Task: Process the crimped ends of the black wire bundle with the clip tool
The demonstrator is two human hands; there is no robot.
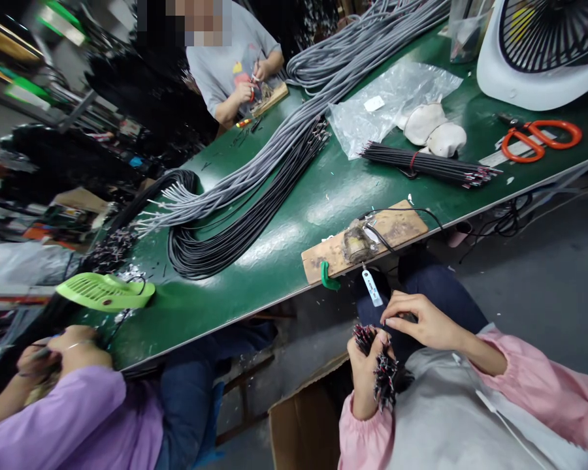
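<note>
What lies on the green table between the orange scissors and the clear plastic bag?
Head view: two whitish cloth pads between orange scissors and plastic bag.

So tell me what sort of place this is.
Probably a cable assembly workshop. Long bundles of grey and black cables lie across a green workbench, the wearer's left hand grips a bunch of cut wires, and co-workers sit handling wires nearby.

Two wooden boards point(367, 241) on the green table point(294, 215), one pair of orange scissors point(539, 138), one white fan point(539, 59), two pale cloth pads point(434, 129), one green plastic fan point(105, 292), three people working
</note>
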